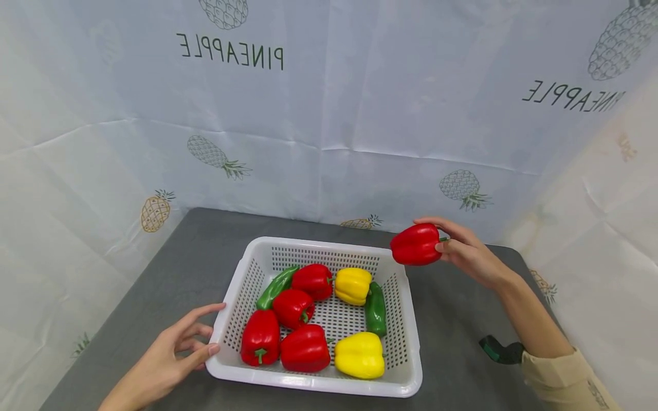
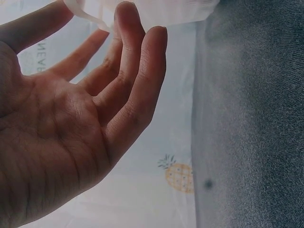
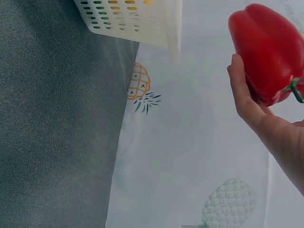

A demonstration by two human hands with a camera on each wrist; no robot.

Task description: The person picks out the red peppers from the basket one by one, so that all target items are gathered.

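Observation:
My right hand holds a red bell pepper above the table, beside the far right corner of a white plastic basket. In the right wrist view the red pepper's green stem points toward the palm. My left hand is at the basket's left rim, index fingertip and thumb against it, the other fingers loosely bent. Inside the basket lie several red bell peppers, two yellow bell peppers and two long green peppers, one at the left and one at the right.
The basket stands on a dark grey table. A pale curtain printed with pineapples hangs behind the table and along both sides. A dark strap-like piece sits by the right forearm.

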